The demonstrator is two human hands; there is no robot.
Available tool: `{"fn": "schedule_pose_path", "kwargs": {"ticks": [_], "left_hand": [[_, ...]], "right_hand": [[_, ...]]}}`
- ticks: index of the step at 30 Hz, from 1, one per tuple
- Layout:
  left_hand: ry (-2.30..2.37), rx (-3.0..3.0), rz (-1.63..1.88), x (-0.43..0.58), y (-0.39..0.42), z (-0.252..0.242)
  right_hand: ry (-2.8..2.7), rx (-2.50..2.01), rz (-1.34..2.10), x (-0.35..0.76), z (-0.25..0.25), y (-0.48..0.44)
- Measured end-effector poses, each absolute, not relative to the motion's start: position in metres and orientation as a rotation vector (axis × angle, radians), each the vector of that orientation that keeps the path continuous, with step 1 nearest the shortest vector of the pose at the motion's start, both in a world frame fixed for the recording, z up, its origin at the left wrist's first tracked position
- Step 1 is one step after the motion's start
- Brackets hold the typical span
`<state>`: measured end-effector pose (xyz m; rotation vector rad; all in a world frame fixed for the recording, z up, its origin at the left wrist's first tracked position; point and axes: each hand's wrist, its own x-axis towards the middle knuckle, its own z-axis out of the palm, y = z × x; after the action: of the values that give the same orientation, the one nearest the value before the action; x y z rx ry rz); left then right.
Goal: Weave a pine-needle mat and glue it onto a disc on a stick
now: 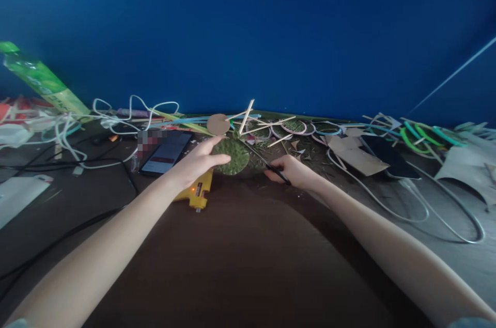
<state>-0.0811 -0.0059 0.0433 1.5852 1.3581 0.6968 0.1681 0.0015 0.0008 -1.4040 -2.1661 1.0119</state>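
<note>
My left hand [203, 160] is closed on the edge of a round green disc [232, 157] with a grassy surface. In my right hand [289, 170] is a pair of dark-handled scissors [277, 168], its blades pointing left and up toward the disc's right edge. Whether the blades touch the disc, I cannot tell. Just beyond my left fingers shows a brown cardboard circle [218, 124]. Under my left wrist lies a yellow glue gun [198, 191] with a small lit orange light, partly hidden by the hand.
A phone [166, 152] lies to the left among white cables [77, 150], near a tilted green bottle [42, 77]. Thin wooden sticks [247, 117] and green scraps litter the back. On the right are cardboard pieces [358, 155], a dark phone [391, 158] and bright green rings [416, 139].
</note>
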Motion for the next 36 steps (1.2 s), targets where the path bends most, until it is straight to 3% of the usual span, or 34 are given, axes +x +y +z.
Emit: {"fn": "schedule_pose_path", "kwargs": {"ticks": [36], "left_hand": [[1.437, 1.666, 0.619, -0.073, -0.013, 0.058]], "right_hand": [[-2.187, -1.396, 1.067, 0.170, 0.002, 0.002]]}}
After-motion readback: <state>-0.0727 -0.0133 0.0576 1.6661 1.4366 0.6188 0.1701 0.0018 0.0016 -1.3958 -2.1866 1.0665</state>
